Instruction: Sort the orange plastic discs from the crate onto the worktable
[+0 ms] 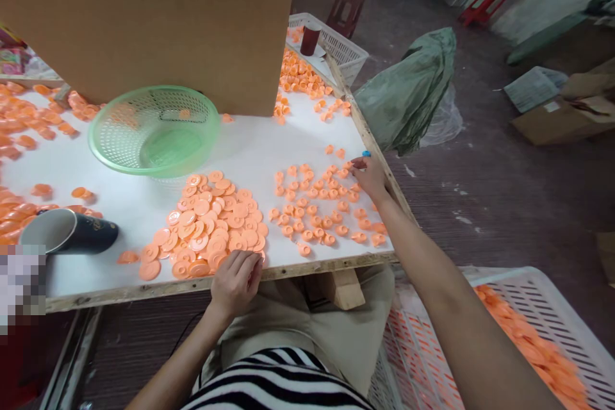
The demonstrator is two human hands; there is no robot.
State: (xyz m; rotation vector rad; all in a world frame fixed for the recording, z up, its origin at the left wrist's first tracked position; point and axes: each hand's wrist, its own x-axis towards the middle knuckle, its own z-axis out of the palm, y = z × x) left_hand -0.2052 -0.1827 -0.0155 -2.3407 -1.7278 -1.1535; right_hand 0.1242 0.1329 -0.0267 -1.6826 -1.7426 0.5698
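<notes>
My left hand point(236, 282) rests at the front edge of the table, its fingers curled down at the near side of a heap of flat, round orange plastic discs point(216, 221). What lies under those fingers is hidden. To the right, my right hand point(369, 176) reaches to the table's right side, with fingertips pinched at a small orange plastic cap point(347, 166). Spread out below and left of it are many more small orange caps point(317, 193). A small blue piece point(366, 154) lies just beyond my right hand, by the wooden rim.
A green basket point(154, 163) and a large cardboard sheet point(158, 25) stand behind the heap. On the left lies a dark paper cup point(93, 232). Wooden strips edge the white table point(317, 131). A white crate point(533, 278) of orange parts sits low right, near a green sack point(408, 90).
</notes>
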